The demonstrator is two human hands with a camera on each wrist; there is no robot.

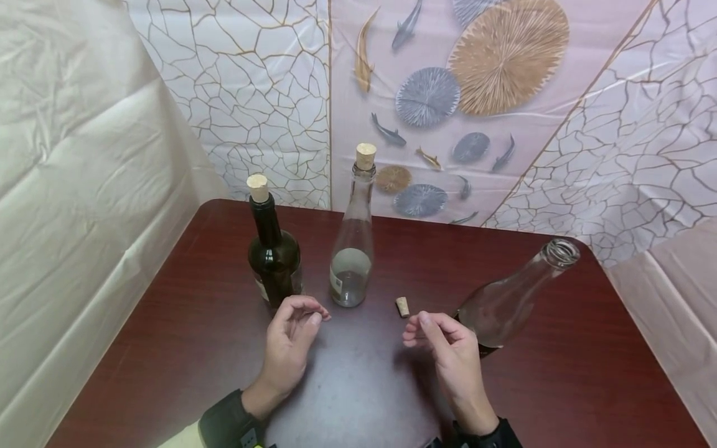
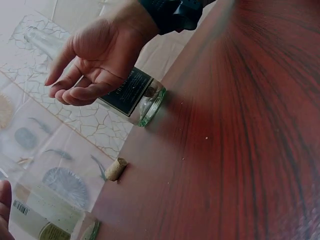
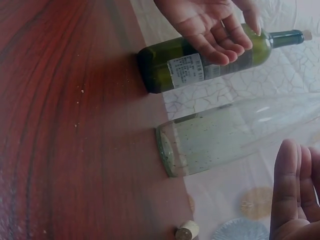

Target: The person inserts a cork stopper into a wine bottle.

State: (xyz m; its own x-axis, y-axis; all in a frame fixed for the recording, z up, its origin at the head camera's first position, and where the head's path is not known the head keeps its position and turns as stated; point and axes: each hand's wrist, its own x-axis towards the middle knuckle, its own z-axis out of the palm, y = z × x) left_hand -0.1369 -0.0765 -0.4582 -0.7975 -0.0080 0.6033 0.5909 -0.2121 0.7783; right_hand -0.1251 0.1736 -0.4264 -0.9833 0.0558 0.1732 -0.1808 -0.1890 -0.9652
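My left hand (image 1: 290, 348) hovers over the table in front of a dark green bottle (image 1: 273, 255), fingers loosely bent and holding nothing. A pale cork (image 1: 257, 188) sits in that bottle's neck. Just right of it a clear bottle (image 1: 353, 249) stands upright, topped by another cork (image 1: 366, 157). My right hand (image 1: 456, 364) is also raised and holds nothing, its fingers relaxed. Beside it stands an uncorked clear bottle (image 1: 501, 308), partly hidden by the hand; the left wrist view shows its dark label (image 2: 129, 92). A loose cork (image 1: 402, 307) is on the table beyond my right fingertips.
The dark red wooden table (image 1: 185, 348) carries all the bottles. Behind it hangs a patterned cloth (image 1: 269, 93) with fish and lily-pad shapes. Plain pale cloth (image 1: 84, 186) closes off the left side. A few tiny crumbs are scattered on the tabletop in the wrist views.
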